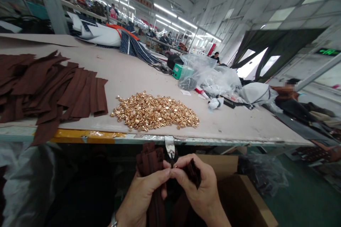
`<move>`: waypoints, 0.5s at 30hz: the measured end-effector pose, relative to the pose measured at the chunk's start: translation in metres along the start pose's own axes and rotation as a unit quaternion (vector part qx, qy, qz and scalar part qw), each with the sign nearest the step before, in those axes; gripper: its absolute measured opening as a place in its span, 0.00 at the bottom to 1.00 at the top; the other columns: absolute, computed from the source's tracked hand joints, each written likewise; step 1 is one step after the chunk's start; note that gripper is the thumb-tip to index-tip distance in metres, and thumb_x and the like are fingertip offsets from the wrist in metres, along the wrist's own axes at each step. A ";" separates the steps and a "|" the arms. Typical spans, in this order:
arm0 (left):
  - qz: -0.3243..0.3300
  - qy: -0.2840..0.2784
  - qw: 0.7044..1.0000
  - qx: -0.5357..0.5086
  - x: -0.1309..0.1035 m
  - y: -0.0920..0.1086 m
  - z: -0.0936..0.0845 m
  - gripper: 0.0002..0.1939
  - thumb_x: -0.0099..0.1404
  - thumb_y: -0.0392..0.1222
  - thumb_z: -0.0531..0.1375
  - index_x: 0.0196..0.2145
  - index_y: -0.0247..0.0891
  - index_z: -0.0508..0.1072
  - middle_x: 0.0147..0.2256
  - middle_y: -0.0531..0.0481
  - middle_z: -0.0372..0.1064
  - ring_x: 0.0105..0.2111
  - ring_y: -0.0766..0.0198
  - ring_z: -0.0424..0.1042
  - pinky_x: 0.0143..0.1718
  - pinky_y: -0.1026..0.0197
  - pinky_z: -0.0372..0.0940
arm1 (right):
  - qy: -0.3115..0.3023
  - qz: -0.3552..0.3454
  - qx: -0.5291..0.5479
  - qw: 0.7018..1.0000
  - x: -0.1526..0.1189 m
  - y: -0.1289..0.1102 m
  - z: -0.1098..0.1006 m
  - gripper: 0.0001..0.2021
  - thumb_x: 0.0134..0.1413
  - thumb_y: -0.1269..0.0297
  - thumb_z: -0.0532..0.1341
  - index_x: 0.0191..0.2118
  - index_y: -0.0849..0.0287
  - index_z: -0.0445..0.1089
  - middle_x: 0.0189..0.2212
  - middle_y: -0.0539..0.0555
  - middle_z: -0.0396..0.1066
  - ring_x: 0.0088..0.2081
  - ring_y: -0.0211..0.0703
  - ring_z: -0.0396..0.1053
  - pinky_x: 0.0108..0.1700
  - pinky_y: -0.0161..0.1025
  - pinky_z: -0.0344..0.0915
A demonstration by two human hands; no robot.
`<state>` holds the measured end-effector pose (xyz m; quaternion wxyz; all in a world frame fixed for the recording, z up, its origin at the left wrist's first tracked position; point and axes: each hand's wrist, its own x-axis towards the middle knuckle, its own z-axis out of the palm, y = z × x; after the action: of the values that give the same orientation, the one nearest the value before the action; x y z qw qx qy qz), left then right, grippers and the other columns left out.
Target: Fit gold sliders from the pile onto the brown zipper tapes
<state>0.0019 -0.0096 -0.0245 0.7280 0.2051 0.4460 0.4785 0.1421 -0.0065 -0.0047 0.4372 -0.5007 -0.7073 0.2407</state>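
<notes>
Below the table's front edge, my left hand point(145, 191) is closed around a bundle of brown zipper strips point(150, 163). Its thumb and fingertips meet those of my right hand point(198, 184), just under a metal clip point(169, 146) fixed at the edge. My right hand is pinched, with dark brown strip material point(194, 172) held in its curled fingers. A tiny gold-coloured spot shows between the fingertips, too small to make out. On the table point(229, 122) above lies a heap of small gold metal pieces point(156, 111).
Many brown strips point(53, 88) lie at the left, some hanging over the edge. Clear plastic bags point(210, 74), a green box point(177, 71) and a red-and-white tube point(201, 93) stand farther back. An open cardboard box point(247, 198) is below right. Other people work in the distance.
</notes>
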 end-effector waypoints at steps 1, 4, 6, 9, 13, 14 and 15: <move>-0.010 0.004 1.000 0.006 0.000 0.001 0.001 0.11 0.48 0.43 0.68 0.27 0.34 0.76 0.14 0.57 0.63 0.17 0.71 0.58 0.20 0.68 0.53 | 0.005 -0.013 -0.010 1.000 0.001 0.001 0.002 0.06 0.54 0.65 0.63 0.30 0.60 0.68 0.23 0.50 0.70 0.24 0.38 0.68 0.27 0.33 0.64; -0.030 0.012 0.999 0.016 0.000 0.002 0.002 0.09 0.48 0.42 0.68 0.25 0.35 0.74 0.14 0.58 0.63 0.16 0.72 0.57 0.18 0.68 0.51 | 0.019 -0.088 -0.060 0.994 0.006 0.003 0.006 0.02 0.55 0.69 0.62 0.32 0.60 0.70 0.25 0.52 0.71 0.26 0.39 0.69 0.28 0.34 0.64; -0.036 0.016 0.999 0.012 0.001 0.002 0.002 0.08 0.48 0.41 0.67 0.22 0.35 0.73 0.13 0.57 0.63 0.15 0.72 0.57 0.18 0.68 0.51 | 0.032 -0.129 -0.091 0.987 0.008 0.003 0.008 0.02 0.55 0.73 0.61 0.35 0.61 0.70 0.27 0.53 0.72 0.28 0.41 0.71 0.30 0.35 0.65; -0.041 0.013 0.999 0.006 0.002 0.003 0.002 0.09 0.49 0.40 0.66 0.17 0.36 0.71 0.12 0.56 0.63 0.15 0.71 0.59 0.18 0.68 0.53 | 0.048 -0.145 -0.113 0.982 0.011 0.001 0.011 0.04 0.55 0.75 0.60 0.37 0.62 0.71 0.26 0.54 0.73 0.28 0.41 0.72 0.31 0.35 0.66; -0.026 0.007 1.000 0.006 0.001 0.004 0.001 0.12 0.49 0.42 0.66 0.16 0.36 0.70 0.12 0.55 0.64 0.15 0.71 0.59 0.18 0.67 0.53 | 0.049 -0.139 -0.112 0.983 0.012 -0.001 0.012 0.05 0.56 0.75 0.60 0.36 0.63 0.72 0.27 0.55 0.74 0.28 0.41 0.73 0.30 0.34 0.67; -0.023 0.005 1.000 0.008 0.000 0.004 0.001 0.12 0.50 0.42 0.66 0.15 0.36 0.70 0.12 0.55 0.64 0.15 0.71 0.59 0.18 0.67 0.54 | 0.047 -0.140 -0.110 0.983 0.012 -0.001 0.012 0.05 0.55 0.75 0.60 0.36 0.62 0.73 0.27 0.55 0.74 0.28 0.41 0.73 0.30 0.34 0.67; -0.021 0.004 1.000 0.010 -0.001 0.004 0.001 0.12 0.50 0.41 0.66 0.15 0.36 0.70 0.12 0.55 0.64 0.15 0.71 0.59 0.18 0.67 0.54 | 0.048 -0.143 -0.110 0.982 0.012 0.000 0.012 0.05 0.55 0.75 0.60 0.36 0.62 0.73 0.27 0.55 0.74 0.28 0.40 0.73 0.30 0.34 0.67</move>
<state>0.0009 -0.0083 -0.0206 0.7343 0.2012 0.4578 0.4590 0.1299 0.0053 -0.0063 0.4431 -0.4504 -0.7718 0.0720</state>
